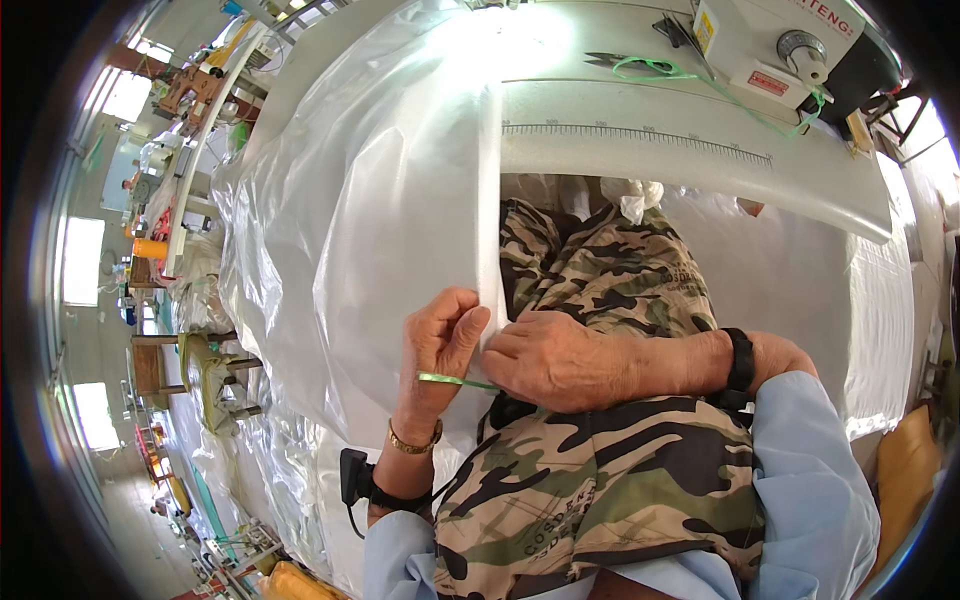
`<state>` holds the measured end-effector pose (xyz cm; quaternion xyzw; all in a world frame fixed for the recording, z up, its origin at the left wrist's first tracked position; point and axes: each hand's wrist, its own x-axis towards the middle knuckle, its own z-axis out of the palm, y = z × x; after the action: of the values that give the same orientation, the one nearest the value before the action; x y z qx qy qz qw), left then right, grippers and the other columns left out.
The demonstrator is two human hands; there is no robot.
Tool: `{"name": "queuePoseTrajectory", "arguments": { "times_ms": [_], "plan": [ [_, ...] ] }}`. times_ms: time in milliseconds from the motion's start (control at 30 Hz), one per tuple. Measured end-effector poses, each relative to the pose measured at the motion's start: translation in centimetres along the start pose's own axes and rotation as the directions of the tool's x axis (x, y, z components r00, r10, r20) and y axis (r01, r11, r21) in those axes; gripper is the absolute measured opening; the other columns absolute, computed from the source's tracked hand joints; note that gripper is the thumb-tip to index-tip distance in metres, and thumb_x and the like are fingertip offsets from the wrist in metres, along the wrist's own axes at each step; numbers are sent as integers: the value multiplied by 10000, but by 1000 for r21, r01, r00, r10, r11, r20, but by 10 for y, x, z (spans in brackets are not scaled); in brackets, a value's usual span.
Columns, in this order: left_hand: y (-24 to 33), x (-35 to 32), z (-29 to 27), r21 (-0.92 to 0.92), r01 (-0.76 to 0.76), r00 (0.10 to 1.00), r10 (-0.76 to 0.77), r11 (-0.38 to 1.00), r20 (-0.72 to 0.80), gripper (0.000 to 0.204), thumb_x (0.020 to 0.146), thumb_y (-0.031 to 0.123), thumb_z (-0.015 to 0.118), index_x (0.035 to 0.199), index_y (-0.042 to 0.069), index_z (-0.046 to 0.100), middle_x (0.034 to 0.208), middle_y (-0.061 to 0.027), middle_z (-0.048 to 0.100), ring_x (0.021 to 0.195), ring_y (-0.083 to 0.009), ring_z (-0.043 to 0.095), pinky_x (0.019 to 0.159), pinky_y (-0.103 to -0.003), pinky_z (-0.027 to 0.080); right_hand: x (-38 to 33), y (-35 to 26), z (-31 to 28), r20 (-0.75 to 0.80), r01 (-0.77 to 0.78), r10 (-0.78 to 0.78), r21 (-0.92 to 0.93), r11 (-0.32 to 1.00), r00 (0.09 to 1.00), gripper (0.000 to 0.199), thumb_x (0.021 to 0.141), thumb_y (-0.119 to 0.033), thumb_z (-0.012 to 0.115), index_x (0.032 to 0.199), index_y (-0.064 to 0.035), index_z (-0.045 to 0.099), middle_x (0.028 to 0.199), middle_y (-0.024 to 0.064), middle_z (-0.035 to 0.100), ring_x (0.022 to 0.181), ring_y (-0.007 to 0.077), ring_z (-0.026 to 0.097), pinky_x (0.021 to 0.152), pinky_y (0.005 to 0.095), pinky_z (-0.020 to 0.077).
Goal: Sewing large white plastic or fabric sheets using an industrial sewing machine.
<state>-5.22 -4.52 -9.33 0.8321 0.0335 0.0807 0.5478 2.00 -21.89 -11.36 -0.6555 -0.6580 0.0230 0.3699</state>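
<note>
In the head view, we have a white translucent sheet (400,230) lying over the left part of the surface (820,185), its straight band (488,200) crossing the near edge and running down to both hands above the lap. Our left hand (438,345) is at the band's lower end, thumb near the curled fingers; we cannot tell whether they pinch the film. Our right hand (545,360) is just beside it, fingers curled together and apparently clamped on a green strip (455,380), whose free end points left across the left wrist. To handle this well, we would keep the band flat and straight between the hands and the near edge, pull lightly, since such thin film probably creases easily, and keep the strip's loose end clear of the left fingers. The printed scale (630,132) along the near edge, right of the band, could help us judge squareness. The scissors (650,66) lie farther back, left of the sewing machine (780,50).
</note>
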Motion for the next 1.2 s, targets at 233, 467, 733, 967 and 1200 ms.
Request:
{"name": "queuePoseTrajectory", "arguments": {
  "times_ms": [233,467,733,967,1200],
  "plan": [
    [-1,-2,-13,74,134,991,-134,988,-13,146,927,40,646,806,-30,604,629,42,526,587,-7,435,509,-215,350,1,3,12,-86,243,-245,-34,970,966,172,795,-130,661,903,-30,572,852,75,617,779,250,634,724,378,523],
    [36,11,-63,455,-29,977,121,890,-175,80,931,33,635,938,-44,654,706,-58,586,621,-99,514,563,-267,423,25,74,45,-394,-519,747,545,659,535,389,914,-122,678,1251,-6,521,1136,176,616,1057,293,626,868,384,508],
    [121,48,-102,756,-414,907,159,507,391,112,936,67,583,953,-27,641,817,-182,658,720,-335,636,646,-384,476,195,76,68,18,154,-182,448,881,983,313,925,-298,600,1062,-22,655,1193,201,632,1129,384,581,1002,479,443],
    [19,17,-47,803,-381,917,79,459,390,72,847,-13,571,859,44,528,693,-129,558,654,-333,600,601,-433,475,81,103,40,576,-122,94,10,993,812,325,928,-281,616,1140,-36,631,1127,204,636,1097,363,599,902,473,480],
    [-37,-13,-15,571,-46,972,169,819,-164,93,890,-10,638,980,-19,663,800,-129,651,665,-242,615,598,-328,468,74,152,-59,-93,5,-35,-308,951,995,142,901,-204,645,910,-70,598,926,90,633,1026,280,597,965,423,462]
  ]
}}
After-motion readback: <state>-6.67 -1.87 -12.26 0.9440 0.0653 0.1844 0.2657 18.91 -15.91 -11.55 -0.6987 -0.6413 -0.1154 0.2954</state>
